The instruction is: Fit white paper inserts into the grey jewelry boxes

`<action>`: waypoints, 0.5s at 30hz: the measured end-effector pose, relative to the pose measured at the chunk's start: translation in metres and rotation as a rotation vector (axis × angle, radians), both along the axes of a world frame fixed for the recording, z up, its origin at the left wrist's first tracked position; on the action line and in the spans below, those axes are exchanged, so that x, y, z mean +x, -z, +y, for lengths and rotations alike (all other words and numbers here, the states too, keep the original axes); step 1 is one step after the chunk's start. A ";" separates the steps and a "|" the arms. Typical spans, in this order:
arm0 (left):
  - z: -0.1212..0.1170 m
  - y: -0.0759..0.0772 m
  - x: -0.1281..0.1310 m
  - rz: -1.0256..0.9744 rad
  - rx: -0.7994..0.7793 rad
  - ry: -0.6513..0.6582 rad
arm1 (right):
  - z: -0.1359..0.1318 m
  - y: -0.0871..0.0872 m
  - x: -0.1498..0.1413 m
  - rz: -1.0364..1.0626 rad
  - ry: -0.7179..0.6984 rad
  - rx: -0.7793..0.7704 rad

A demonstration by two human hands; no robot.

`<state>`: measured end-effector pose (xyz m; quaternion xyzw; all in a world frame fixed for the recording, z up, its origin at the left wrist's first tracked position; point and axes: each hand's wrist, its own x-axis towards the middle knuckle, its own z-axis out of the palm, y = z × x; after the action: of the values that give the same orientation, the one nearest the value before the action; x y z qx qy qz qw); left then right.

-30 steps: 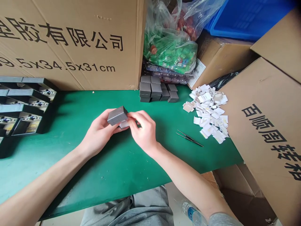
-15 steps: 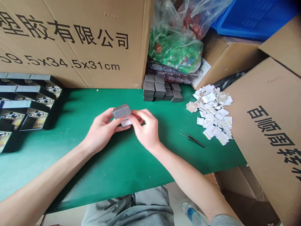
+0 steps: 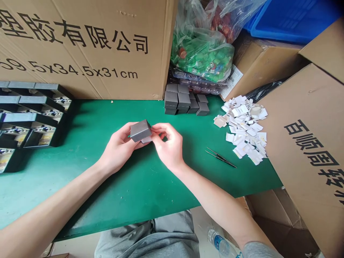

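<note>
A small dark grey box (image 3: 140,131) is held up above the green table. My left hand (image 3: 118,146) grips it from the left, the thumb along its near side and the fingers behind and under it. At the box's right edge my right hand (image 3: 168,145) is closed, thumb and fingertips pressed against the lower right part. A pale strip shows below the box's upper part; what lies inside is hidden. Right of my hands a pair of tweezers (image 3: 221,157) lies on the table.
Several closed dark boxes (image 3: 177,100) are stacked at the back. A pile of white paper pieces (image 3: 245,125) lies at the right. Open dark boxes (image 3: 40,134) stand at left. A large carton (image 3: 107,86) rises behind; another carton (image 3: 303,104) borders the right side.
The box has tilted so its smooth top now faces me more, and its parts look closer together. The white inside has dropped out of sight. Both hands stay in nearly the same place.
</note>
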<state>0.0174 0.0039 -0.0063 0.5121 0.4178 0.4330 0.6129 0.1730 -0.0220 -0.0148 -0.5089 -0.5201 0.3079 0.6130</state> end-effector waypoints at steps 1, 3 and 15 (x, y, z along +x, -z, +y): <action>0.000 0.001 0.000 0.012 0.010 0.002 | 0.000 0.000 0.000 -0.008 -0.004 -0.004; 0.000 0.003 0.000 0.035 0.023 -0.001 | 0.000 0.000 0.001 -0.051 -0.007 -0.019; 0.002 0.002 -0.001 -0.004 -0.014 -0.031 | 0.003 0.004 0.004 -0.082 -0.039 -0.003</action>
<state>0.0164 0.0061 -0.0084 0.5004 0.4274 0.4408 0.6105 0.1768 -0.0192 -0.0187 -0.5117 -0.5543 0.2995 0.5841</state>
